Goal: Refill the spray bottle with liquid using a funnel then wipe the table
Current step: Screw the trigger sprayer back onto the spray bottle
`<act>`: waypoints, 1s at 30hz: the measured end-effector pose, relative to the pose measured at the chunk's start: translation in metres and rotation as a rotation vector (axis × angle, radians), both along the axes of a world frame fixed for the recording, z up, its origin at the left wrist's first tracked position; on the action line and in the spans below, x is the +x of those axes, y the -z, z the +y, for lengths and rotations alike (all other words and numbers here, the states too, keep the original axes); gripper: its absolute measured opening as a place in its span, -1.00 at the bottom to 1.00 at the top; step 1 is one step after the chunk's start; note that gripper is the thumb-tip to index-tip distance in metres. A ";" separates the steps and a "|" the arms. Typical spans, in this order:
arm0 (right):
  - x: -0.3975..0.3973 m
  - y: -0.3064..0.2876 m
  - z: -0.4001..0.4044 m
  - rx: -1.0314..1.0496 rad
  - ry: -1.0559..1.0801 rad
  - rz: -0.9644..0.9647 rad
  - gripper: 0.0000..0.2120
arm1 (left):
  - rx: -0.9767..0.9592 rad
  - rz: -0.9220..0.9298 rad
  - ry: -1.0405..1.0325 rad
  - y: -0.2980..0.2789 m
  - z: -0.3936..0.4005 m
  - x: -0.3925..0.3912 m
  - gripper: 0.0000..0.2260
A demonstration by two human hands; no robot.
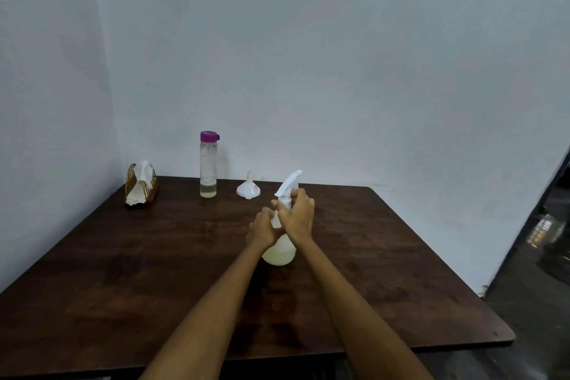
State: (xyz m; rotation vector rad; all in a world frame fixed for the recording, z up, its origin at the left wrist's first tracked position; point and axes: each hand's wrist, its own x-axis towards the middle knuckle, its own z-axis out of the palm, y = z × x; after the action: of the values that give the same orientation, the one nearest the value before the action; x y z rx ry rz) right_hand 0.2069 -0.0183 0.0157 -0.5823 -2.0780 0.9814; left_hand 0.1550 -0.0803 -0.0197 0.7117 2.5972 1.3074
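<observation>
Spray bottle (279, 253): upright mid-table (123, 271), pale liquid in base. Left hand (262, 230) grips its body; right hand (297, 216) curls round the white trigger head's collar. Funnel (248, 188): inverted, behind it. Clear purple-capped bottle (208, 163): left of funnel, nearly drained. Napkin holder (141, 185): far-left corner.

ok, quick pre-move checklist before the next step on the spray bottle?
1. Spray bottle upright on the table: ok.
2. Left hand grips the bottle body: ok.
3. Right hand grips the neck under the trigger head: ok.
4. Head screwed fully tight or loose: cannot tell.
5. Funnel out of the bottle, lying on the table: ok.
6. Purple-capped bottle capped and upright: ok.
</observation>
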 end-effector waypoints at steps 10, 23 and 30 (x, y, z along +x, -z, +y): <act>0.010 -0.008 0.024 -0.150 -0.308 -0.061 -0.74 | -0.004 -0.003 0.281 0.009 -0.004 -0.006 -0.22; -0.002 0.011 -0.013 -0.086 -0.023 0.078 -0.55 | -0.155 0.076 0.029 0.020 -0.014 0.021 -0.19; 0.020 -0.026 0.001 -0.491 -0.420 -0.030 -0.69 | -0.060 -0.133 0.121 0.013 -0.104 0.014 -0.46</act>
State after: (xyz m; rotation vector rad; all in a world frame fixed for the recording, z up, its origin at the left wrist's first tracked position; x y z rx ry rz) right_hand 0.2266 -0.0172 0.0421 -0.4011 -2.0293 1.7622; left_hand 0.1690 -0.1840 -0.0323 0.7324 2.4367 1.1946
